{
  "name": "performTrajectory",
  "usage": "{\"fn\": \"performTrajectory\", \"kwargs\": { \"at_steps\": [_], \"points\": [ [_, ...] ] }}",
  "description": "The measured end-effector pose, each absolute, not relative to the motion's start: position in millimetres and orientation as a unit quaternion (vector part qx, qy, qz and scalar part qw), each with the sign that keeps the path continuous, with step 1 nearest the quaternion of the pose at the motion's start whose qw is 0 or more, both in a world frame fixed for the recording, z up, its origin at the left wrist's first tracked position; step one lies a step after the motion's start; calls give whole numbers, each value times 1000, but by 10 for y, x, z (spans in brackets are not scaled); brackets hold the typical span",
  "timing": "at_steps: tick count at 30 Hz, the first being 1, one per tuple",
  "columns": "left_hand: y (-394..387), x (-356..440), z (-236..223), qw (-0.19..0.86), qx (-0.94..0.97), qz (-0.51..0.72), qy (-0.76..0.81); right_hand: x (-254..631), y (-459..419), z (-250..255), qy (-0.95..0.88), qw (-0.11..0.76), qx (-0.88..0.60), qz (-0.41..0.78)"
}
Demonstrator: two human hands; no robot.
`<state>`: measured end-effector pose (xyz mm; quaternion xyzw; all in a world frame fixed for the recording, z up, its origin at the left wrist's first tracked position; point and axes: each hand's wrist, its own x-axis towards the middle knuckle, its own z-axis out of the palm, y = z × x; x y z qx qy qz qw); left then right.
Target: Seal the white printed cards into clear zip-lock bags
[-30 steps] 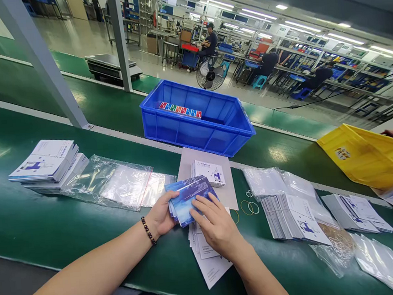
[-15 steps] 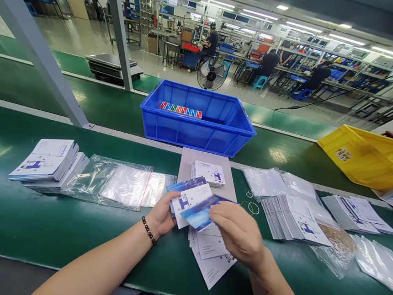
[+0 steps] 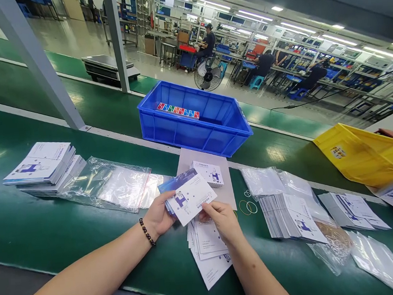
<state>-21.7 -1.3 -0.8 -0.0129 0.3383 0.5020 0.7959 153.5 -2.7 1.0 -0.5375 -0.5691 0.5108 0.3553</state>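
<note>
My left hand (image 3: 161, 215) is closed on a small stack of blue-and-white booklets (image 3: 175, 182) above the green bench. On top lies a white booklet (image 3: 195, 195) with a purple figure, and my right hand (image 3: 219, 216) pinches its right corner between thumb and fingers. Below my hands, loose white booklets (image 3: 212, 270) overlap on the bench. Just beyond them, a short pile of booklets (image 3: 212, 171) rests on a grey-white board (image 3: 185, 157). How many booklets the left hand holds is hidden.
Behind the board stands a blue bin (image 3: 195, 131). A booklet stack (image 3: 36, 164) and clear bags (image 3: 124, 186) lie left. To the right are rubber bands (image 3: 248, 206), a booklet row (image 3: 288, 217), more bags (image 3: 388, 254) and a yellow bin (image 3: 366, 160). A metal post (image 3: 34, 60) rises at left.
The blue booklet face in my right hand is gone from view; a white face shows there now. My right hand has moved down and left, to the corner of the top booklet.
</note>
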Motion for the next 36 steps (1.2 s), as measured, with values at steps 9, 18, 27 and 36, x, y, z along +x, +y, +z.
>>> {"fn": "performTrajectory", "kwargs": {
  "at_steps": [9,18,27,36],
  "points": [
    [-7,-270,9,818,48,483,309,2025,-45,410,-676,493,-443,323],
    [-16,-215,27,817,32,496,292,1645,-109,314,-902,312,-297,-37],
    [-22,-209,-23,807,-16,481,343,1664,-222,404,-898,382,-214,-50],
    [0,-241,5,808,9,488,331,1819,-35,379,-821,284,-428,248]
  ]
}}
